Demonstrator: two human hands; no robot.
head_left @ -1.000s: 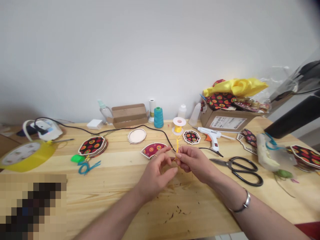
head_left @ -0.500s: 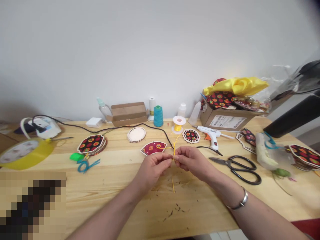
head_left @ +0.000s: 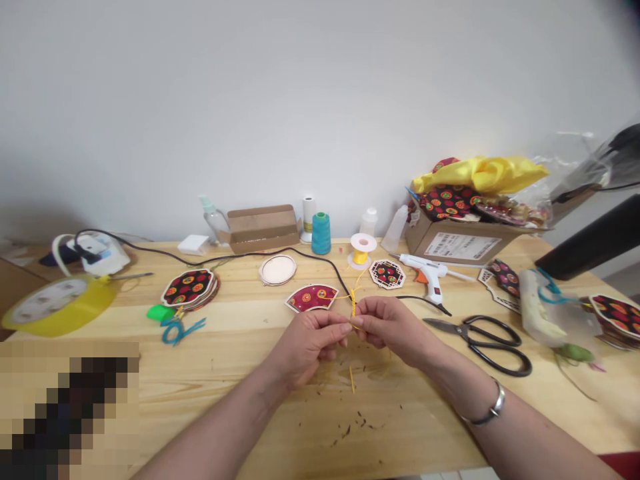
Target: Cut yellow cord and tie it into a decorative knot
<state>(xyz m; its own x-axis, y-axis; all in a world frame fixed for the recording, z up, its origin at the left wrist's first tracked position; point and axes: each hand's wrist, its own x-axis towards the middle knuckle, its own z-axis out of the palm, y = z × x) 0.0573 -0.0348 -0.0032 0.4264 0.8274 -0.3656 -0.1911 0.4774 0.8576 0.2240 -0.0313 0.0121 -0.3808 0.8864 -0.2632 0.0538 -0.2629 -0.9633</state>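
A knotted yellow cord (head_left: 353, 303) stands up between my hands, its lower end dangling beneath them. My right hand (head_left: 383, 325) pinches the knotted length between thumb and fingers. Close against it, my left hand (head_left: 320, 340) has thumb and forefinger pressed together on the cord at the lower end of the knots. Strands run from the knots back to a spool of yellow cord (head_left: 361, 257) and toward a fan-shaped, dark red patterned piece (head_left: 313, 298) just behind my left hand. The exact loop under my fingertips is hidden.
Black-handled scissors (head_left: 483, 337) and a white glue gun (head_left: 425, 270) lie to the right. A teal thread cone (head_left: 321, 233) and a cardboard box of fabric (head_left: 453, 230) stand behind. Patterned pieces (head_left: 189, 288) and yellow tape (head_left: 60, 303) are at left.
The view has shifted slightly, so everything sits a little to the right. My left fingertips have moved slightly against the right hand; both still pinch the cord.
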